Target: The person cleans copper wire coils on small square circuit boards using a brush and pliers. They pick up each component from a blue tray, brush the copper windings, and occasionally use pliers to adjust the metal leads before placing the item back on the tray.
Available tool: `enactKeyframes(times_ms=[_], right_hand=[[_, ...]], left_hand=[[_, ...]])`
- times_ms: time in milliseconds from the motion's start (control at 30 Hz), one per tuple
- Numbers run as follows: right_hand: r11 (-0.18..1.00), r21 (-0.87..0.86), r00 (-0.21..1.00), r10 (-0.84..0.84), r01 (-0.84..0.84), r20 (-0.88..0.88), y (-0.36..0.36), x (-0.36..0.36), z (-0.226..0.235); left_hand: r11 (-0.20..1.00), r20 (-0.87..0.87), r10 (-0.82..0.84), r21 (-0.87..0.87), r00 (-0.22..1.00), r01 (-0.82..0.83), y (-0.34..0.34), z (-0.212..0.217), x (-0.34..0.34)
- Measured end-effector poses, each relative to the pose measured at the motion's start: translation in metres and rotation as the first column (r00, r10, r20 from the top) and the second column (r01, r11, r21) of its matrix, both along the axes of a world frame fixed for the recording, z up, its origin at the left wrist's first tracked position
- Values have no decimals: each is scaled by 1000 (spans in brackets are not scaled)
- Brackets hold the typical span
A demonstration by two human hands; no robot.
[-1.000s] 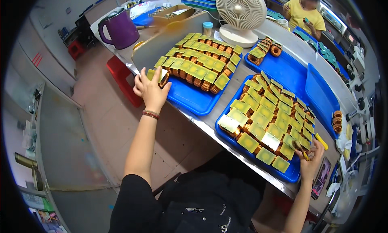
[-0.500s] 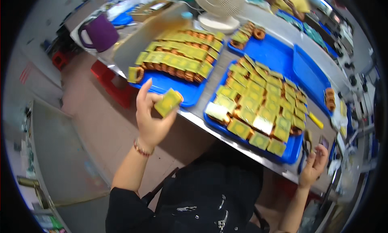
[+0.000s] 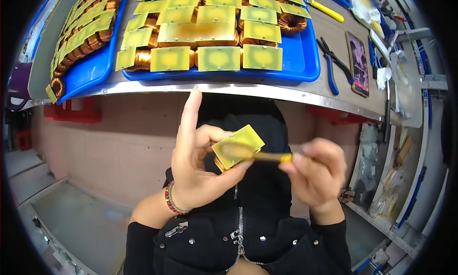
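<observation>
Over my lap, my left hand [image 3: 195, 165] pinches a copper wire coil with a yellow-green square plate [image 3: 245, 136] between thumb and fingers. Its index finger points up, off the coil. The plate faces up, and copper windings show beneath its lower left edge. From the right, my right hand [image 3: 317, 172] grips a slim brownish tool with a yellow part [image 3: 272, 156] near the fingertips. The tool's far end reaches the plate's lower edge; motion blurs it, so its kind and whether it touches are unclear.
Rows of similar plated coils fill a blue tray [image 3: 305, 74] on the bench and another blue tray [image 3: 90, 69] to its left. Blue-handled pliers [image 3: 329, 67], a phone [image 3: 358, 65] and a yellow-handled tool [image 3: 327, 10] lie to the right. The metal bench edge [image 3: 214, 88] runs beyond my hands.
My view has swung toward my lap. The left hand has brought its coil in front of my body. My right hand has come from the bench's right side to the coil, holding the slim tool.
</observation>
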State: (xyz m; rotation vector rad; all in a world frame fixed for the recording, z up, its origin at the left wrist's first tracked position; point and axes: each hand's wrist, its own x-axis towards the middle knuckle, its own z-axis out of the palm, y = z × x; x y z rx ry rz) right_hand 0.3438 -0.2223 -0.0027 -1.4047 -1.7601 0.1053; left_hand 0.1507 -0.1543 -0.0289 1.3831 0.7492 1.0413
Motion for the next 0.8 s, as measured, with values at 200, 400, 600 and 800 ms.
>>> enactKeyframes(times_ms=[200, 400, 600, 800], right_hand=[[983, -177, 677, -101, -45, -729, -1, 28, -64], [826, -83, 400, 180, -558, -899, 4, -19, -71], [936, -16, 638, 226, -351, -736, 8, -24, -66], [982, 120, 955, 175, -149, -242, 14, -25, -53]], left_hand=[[937, 215, -69, -321, 974, 137, 3, 2, 11], [846, 319, -67, -484, 945, 223, 1, 6, 19], [802, 482, -40, -506, 875, 316, -12, -7, 22], [802, 454, -187, -441, 871, 402, -9, -7, 16]])
